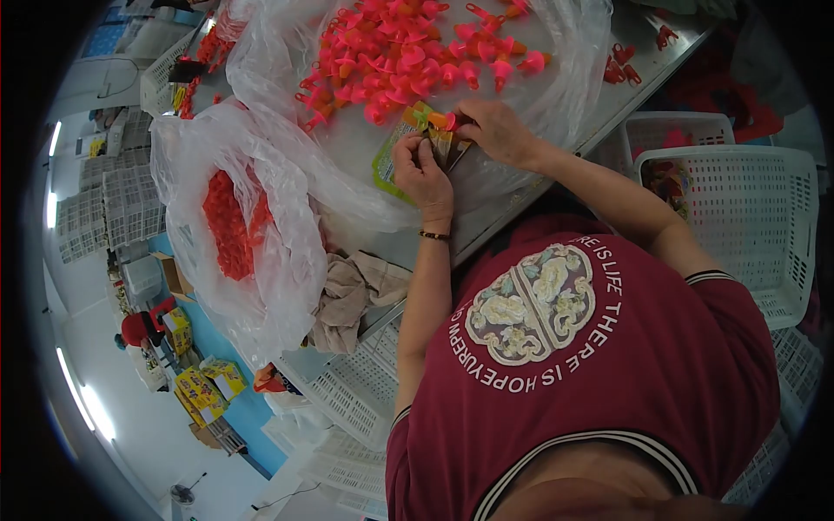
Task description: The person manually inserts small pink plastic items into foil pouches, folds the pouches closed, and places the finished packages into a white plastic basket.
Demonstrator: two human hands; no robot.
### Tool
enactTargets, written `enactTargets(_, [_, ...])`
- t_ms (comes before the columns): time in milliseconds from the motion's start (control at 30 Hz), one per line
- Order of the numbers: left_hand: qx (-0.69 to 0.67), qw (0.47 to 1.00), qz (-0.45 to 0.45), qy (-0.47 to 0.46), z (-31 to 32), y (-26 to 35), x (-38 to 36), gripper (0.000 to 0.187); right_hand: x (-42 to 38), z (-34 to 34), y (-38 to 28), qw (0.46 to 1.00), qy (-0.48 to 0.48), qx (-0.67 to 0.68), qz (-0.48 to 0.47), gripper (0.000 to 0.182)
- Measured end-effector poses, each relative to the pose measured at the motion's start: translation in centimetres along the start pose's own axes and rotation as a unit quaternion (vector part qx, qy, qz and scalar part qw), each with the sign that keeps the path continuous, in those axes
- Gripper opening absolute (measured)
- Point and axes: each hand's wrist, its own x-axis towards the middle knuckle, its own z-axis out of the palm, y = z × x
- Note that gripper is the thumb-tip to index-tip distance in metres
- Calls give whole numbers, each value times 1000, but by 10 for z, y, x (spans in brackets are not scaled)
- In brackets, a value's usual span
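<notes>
My left hand (423, 174) grips a small green and yellow printed packet (395, 148) from below, at the table's near edge. My right hand (495, 130) pinches a small pink and orange plastic toy piece (441, 120) at the top of that packet. The two hands touch over the packet. Just beyond them a big pile of pink and orange toy pieces (400, 52) lies on an opened clear plastic bag (565, 78). A thin bracelet (434, 235) sits on my left wrist.
A second clear bag with red pieces (230, 226) lies to the left, a beige cloth (352, 291) beside it. White plastic baskets stand at the right (764, 217) and under the table (347, 391). A person in red (139, 328) and yellow boxes (204, 386) are at far left.
</notes>
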Motion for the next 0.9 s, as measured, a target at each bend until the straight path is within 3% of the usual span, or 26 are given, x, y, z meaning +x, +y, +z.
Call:
enactTargets(67, [-10,1000,5,9,1,-2,0,6,-2,-3,2,997,29,-53,-38,17])
enactTargets(200, [-13,999,33,12,2,0,0,5,3,-12,-3,998,36,-59,-12,16])
enactTargets(267, [-2,999,36,2,1,3,0,5,5,-10,-5,998,24,17,47,19])
enactTargets(400, [-10,1000,25,-5,1,5,-1,5,3,5,7,997,8,66,31,20])
enactTargets(600, [-16,1000,22,1,0,7,0,5,-3,-11,1,989,-20,-139,-55,17])
enactTargets(667, [-6,999,45,0,0,10,-1,4,1,-12,2,959,-18,-243,-144,16])
enactTargets(867, [-7,999,35,-31,-6,17,1,7,15,-25,-26,940,-87,-282,-173,20])
enactTargets(900, [22,996,82,-29,-7,17,2,7,17,-24,-26,940,-86,-282,-174,20])
